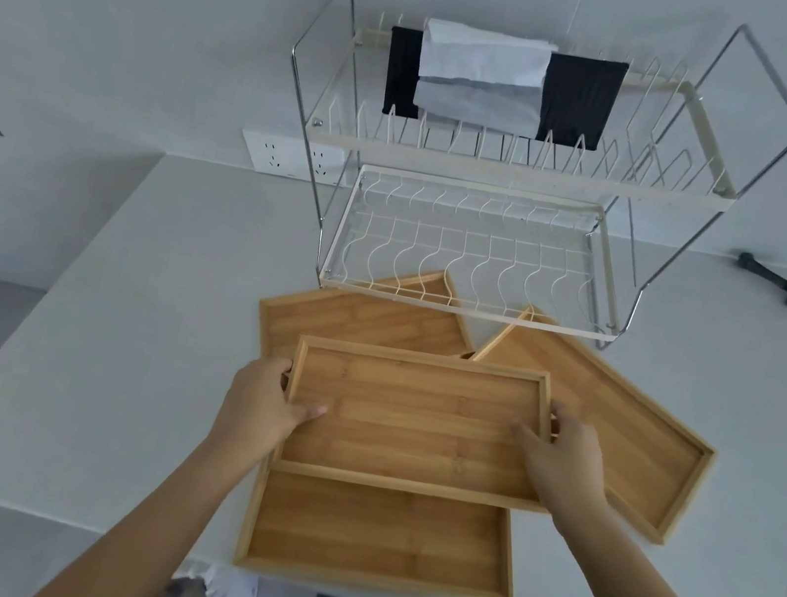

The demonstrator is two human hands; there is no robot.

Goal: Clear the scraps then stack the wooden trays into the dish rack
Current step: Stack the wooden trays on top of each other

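I hold a wooden tray [413, 419] level above the counter, my left hand [262, 401] gripping its left end and my right hand [563, 457] its right end, thumbs inside the rim. Below it lies a second tray [380, 538] at the counter's front edge. A third tray [366, 322] lies behind, partly under the rack, and another tray [621, 420] lies angled to the right. The two-tier wire dish rack [463, 305] stands at the back; its lower shelf holds nothing. No scraps show on the trays.
A black tissue box [578, 100] with white paper [481, 70] sits on the rack's upper shelf. A wall socket [275, 153] is behind the rack's left leg. A black handled tool [779, 282] lies far right. The white counter [111, 355] extends to the left.
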